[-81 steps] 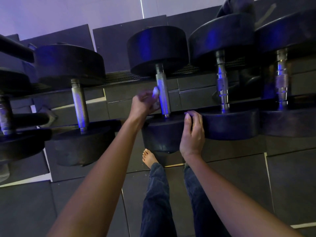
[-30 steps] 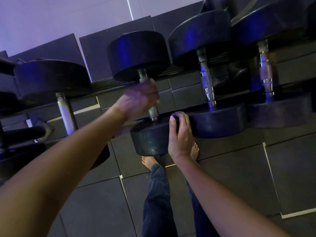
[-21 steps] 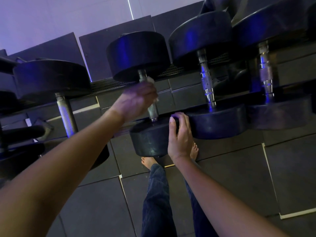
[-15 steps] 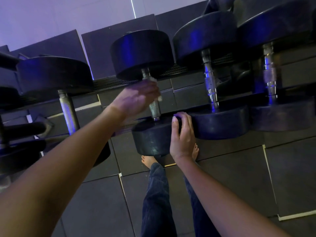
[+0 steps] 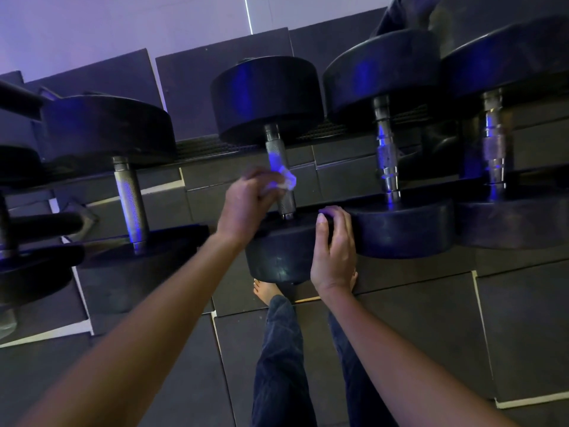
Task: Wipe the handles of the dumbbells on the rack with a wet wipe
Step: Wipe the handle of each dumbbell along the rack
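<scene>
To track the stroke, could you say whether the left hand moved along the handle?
Yes: the left hand slid down the handle, toward the near weight head.

Down below, dark rubber floor tiles (image 5: 523, 334) with pale seams, a bare foot (image 5: 266, 291) under blue jeans (image 5: 283, 365), lilac-lit wall (image 5: 123, 26) beyond.

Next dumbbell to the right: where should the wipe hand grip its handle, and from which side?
Probably the rough middle band of that handle, between its stepped rings, where fingers can wrap. Come from the left, where the left hand holds the wipe and the gap between handles is open.
</scene>
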